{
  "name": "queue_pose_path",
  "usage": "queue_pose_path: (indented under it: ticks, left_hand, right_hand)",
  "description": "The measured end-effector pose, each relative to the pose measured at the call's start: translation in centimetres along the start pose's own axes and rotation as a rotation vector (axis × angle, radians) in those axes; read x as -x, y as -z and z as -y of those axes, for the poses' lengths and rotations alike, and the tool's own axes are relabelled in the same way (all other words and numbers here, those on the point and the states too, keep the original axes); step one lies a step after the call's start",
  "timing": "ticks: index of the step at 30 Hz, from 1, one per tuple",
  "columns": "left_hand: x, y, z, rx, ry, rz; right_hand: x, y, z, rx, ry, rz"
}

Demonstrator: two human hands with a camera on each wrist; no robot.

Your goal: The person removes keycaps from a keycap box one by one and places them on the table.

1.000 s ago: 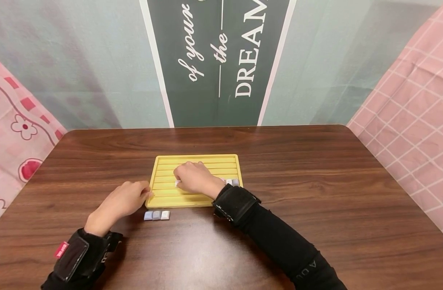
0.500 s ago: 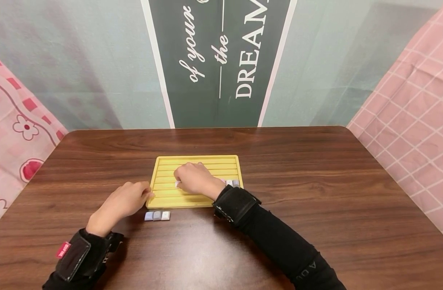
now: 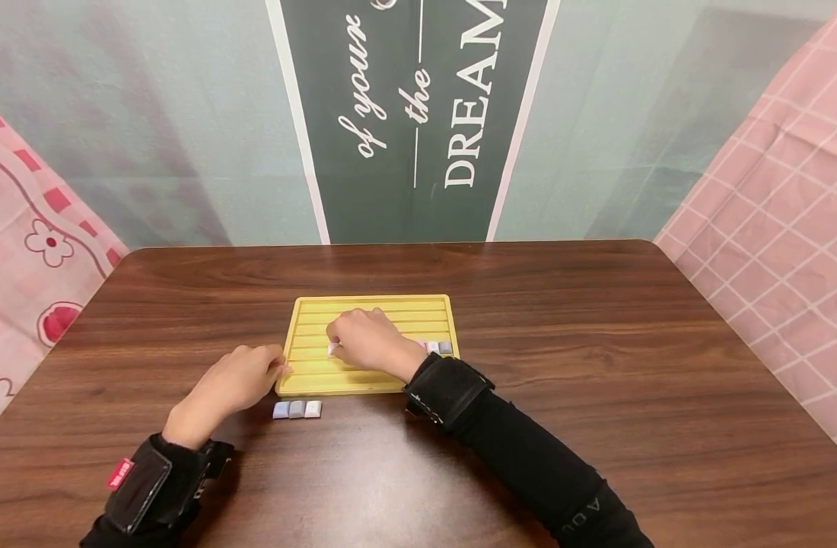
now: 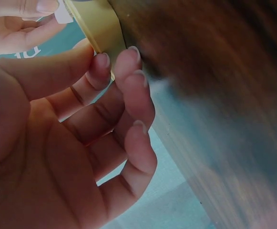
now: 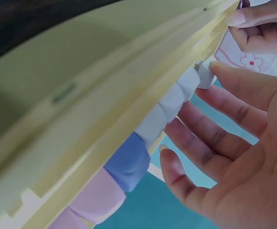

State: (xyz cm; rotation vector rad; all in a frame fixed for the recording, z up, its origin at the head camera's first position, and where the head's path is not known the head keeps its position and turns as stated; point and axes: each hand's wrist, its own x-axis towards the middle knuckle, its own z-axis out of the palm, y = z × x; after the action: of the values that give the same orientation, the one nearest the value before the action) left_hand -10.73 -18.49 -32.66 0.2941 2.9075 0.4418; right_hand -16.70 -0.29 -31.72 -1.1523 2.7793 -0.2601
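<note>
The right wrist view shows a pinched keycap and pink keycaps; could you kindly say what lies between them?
In the right wrist view, a blue keycap and several pale keycaps lie in a row between the pink keycaps and the pinched keycap.

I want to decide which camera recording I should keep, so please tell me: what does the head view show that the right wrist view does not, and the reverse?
Only the head view shows three loose keycaps on the table, just in front of the yellow tray, and the white lettering behind.

Only the right wrist view shows the blue keycap in the tray's row.

Both show the tray, the left hand, and the right hand with a white keycap at its fingertips.
</note>
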Motion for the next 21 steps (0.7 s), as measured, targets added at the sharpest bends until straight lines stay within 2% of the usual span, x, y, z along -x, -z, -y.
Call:
queue_pose_path:
  ticks: [21]
  left_hand:
    - [0.1, -0.1, -0.1, 0.003, 0.019, 0.011]
  right_hand:
    - [2.3, 0.3, 1.3, 0.035, 0.041, -0.042]
